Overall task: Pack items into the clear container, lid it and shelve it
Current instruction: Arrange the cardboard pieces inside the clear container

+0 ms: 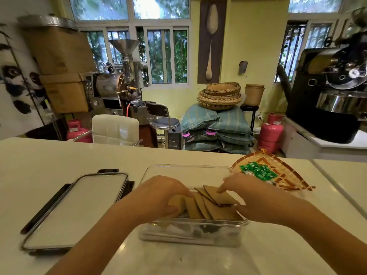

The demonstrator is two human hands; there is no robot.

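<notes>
A clear rectangular container [188, 171] stands on the white counter in front of me. Inside its near half, several flat brown packets [208, 207] lean in a fanned row. My left hand [158, 193] is closed around the left end of that row. My right hand [252, 193] rests on the right end, fingertips pressing the top packet. The container's lid [77, 209], clear with black clips, lies flat on the counter to the left, apart from the container.
A woven tray [288, 175] holding several green sachets [258, 171] sits just behind my right hand. Beyond the counter's far edge are a white chair, a stool, stacked sacks, baskets, pink gas cylinders and roasting machines.
</notes>
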